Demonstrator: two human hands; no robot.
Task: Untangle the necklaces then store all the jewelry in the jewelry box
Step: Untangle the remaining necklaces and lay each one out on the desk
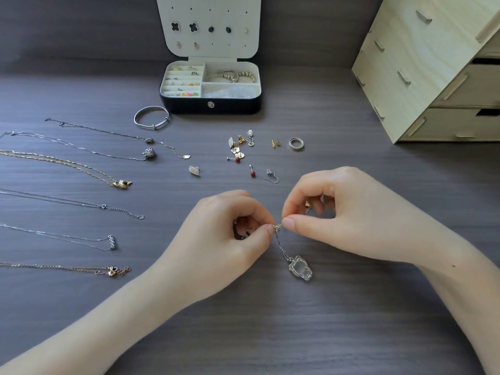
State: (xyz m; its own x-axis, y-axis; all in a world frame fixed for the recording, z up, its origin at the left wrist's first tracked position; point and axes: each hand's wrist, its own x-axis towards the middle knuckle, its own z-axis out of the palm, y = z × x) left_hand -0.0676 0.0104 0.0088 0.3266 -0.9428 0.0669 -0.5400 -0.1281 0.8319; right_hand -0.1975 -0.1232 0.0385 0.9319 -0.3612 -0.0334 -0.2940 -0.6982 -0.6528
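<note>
My left hand (230,239) and my right hand (332,212) pinch a small knot of chain (278,227) between thumbs and forefingers at the table's middle. Below the knot a thin chain runs down to a pale, clear pendant (300,267) lying on the table. More chain is bunched inside my left hand, and a small gold piece (307,204) shows under my right palm. The open jewelry box (209,105) stands at the back centre, its lid up with earrings pinned on it. Several necklaces (75,163) lie stretched out in rows on the left.
A silver bangle (151,117) lies left of the box. Loose earrings (239,148), two red-bead studs (252,173), a hook earring (271,175) and a silver ring (296,143) are scattered behind my hands. A wooden drawer unit (433,71) stands at the back right.
</note>
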